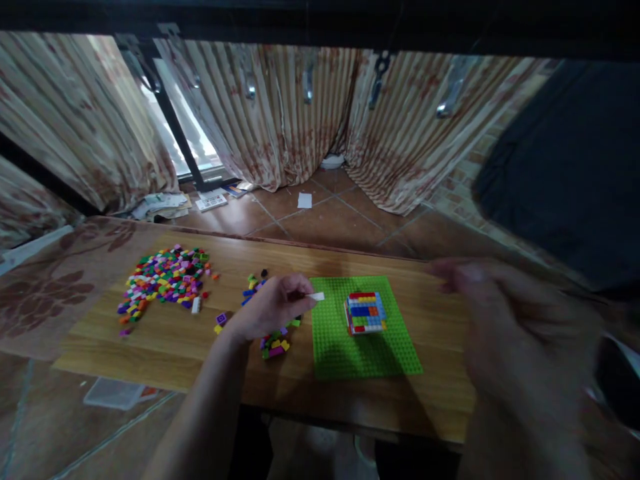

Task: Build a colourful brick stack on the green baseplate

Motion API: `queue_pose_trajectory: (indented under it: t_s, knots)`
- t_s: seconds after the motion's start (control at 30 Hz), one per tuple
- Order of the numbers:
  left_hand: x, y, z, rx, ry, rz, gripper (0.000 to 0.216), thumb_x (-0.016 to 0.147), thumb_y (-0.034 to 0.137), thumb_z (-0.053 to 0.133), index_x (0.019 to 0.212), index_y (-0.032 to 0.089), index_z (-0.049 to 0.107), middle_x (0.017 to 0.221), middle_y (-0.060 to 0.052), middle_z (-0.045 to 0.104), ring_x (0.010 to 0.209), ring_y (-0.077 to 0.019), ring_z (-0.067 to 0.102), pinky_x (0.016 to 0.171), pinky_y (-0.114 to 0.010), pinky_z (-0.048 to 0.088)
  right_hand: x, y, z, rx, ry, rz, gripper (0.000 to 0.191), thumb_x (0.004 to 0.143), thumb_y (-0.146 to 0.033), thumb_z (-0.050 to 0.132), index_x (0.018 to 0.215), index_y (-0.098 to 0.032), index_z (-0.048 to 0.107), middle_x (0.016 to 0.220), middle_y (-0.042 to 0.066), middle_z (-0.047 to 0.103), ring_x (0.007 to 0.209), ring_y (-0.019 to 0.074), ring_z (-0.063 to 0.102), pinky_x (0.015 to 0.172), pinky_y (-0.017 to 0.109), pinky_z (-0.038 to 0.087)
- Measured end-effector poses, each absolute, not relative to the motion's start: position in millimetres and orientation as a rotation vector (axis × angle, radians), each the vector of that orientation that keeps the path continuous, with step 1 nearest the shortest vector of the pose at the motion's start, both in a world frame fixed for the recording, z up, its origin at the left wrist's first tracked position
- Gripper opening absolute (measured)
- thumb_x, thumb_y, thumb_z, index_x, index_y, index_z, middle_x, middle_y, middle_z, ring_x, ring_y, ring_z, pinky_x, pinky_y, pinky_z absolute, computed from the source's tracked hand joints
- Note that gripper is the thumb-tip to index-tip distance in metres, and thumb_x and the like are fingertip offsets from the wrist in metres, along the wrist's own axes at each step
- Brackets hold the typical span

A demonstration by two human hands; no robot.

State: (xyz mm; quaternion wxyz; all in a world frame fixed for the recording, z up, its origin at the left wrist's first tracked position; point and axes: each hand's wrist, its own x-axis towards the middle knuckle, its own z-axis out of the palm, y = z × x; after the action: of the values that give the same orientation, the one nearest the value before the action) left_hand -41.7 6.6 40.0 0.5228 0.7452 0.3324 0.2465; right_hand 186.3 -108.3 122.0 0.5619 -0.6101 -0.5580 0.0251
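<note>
1. Near the far left corner of the green board [403, 360], our left hand [267, 310] pinches a small white piece [319, 296] with fingertips close together, maybe so most of it sticks out.
2. On the board sits our colourful block [367, 313], probably because the bumps stop it sliding.
3. Our right hand [530, 327] is blurry; we can't make out its grip.
4. Loose bricks [167, 277] lie left on the table [160, 347], perhaps for easy picking.
</note>
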Motion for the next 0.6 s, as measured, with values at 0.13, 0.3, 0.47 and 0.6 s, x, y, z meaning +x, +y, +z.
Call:
queue_pose_trajectory:
  t_s: [0.13,0.3,0.47,0.6]
  knots:
    - [-6,-9,28,1.776,0.74,0.661,0.004,0.082,0.018,0.062,0.082,0.015,0.059,0.07,0.002,0.059,0.063,-0.0091,0.053,0.06,-0.02,0.041,189,-88,104,-1.521,-1.4,0.213,0.014,0.09,-0.03,0.062,0.09,-0.024,0.074,0.088,0.001,0.076,0.08,0.0172,0.07,0.069,0.029,0.054]
    - [9,-14,23,1.772,0.741,0.797,0.001,0.082,0.016,0.062,0.083,0.016,0.061,0.076,0.0,0.064,0.071,-0.0114,0.061,0.067,-0.022,0.047,196,-79,84,-1.601,-1.434,0.425,0.018,0.088,-0.035,0.062,0.095,-0.023,0.074,0.091,0.003,0.076,0.079,0.0187,0.07,0.07,0.032,0.053]
    - [19,-14,19,1.832,0.755,0.904,0.004,0.083,0.015,0.061,0.084,0.017,0.065,0.075,0.0,0.065,0.072,-0.011,0.061,0.069,-0.022,0.047,205,-77,74,-1.684,-1.606,0.61,0.019,0.086,-0.032,0.064,0.1,-0.023,0.074,0.091,0.004,0.075,0.079,0.0191,0.068,0.067,0.031,0.05]
    - [27,-18,18,1.846,0.767,1.002,0.005,0.083,0.015,0.061,0.083,0.017,0.066,0.075,0.0,0.064,0.071,-0.011,0.06,0.069,-0.023,0.048,210,-73,66,-1.682,-1.753,0.686,0.018,0.084,-0.028,0.065,0.099,-0.024,0.075,0.093,0.004,0.074,0.08,0.0188,0.067,0.069,0.03,0.047]
